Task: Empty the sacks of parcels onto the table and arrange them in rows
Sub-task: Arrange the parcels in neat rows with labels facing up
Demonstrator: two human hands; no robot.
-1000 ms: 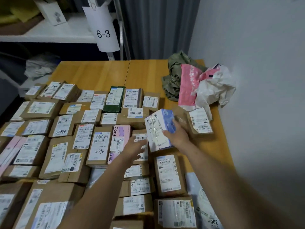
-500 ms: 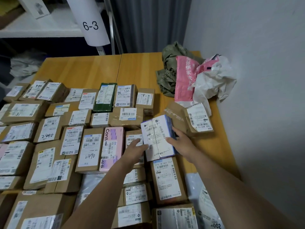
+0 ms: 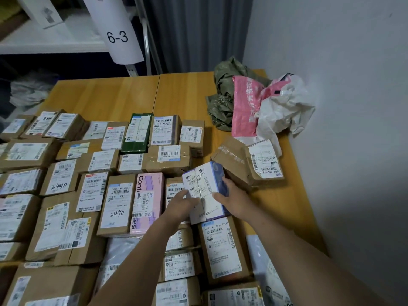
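A blue and white box (image 3: 204, 191) with a shipping label lies at the right end of the parcel rows, just above a brown labelled box (image 3: 223, 248). My right hand (image 3: 234, 197) grips its right side and my left hand (image 3: 182, 204) presses on its left edge. Rows of brown labelled parcels (image 3: 66, 184) cover the wooden table (image 3: 123, 93). A pink parcel (image 3: 148, 202) and a dark green one (image 3: 138, 133) lie among them. A crumpled brown parcel (image 3: 247, 164) sits apart at the right.
Emptied sacks, olive green (image 3: 223, 93), pink (image 3: 245, 104) and white (image 3: 284, 111), are heaped in the table's far right corner against the grey wall. A white poly bag (image 3: 267, 272) lies at the near right edge. Behind the table stands a shelf with a 6-3 tag (image 3: 118, 37).
The blue and white box has come down from upright in my right hand to lying flat in the row. My left hand has moved right onto its edge.
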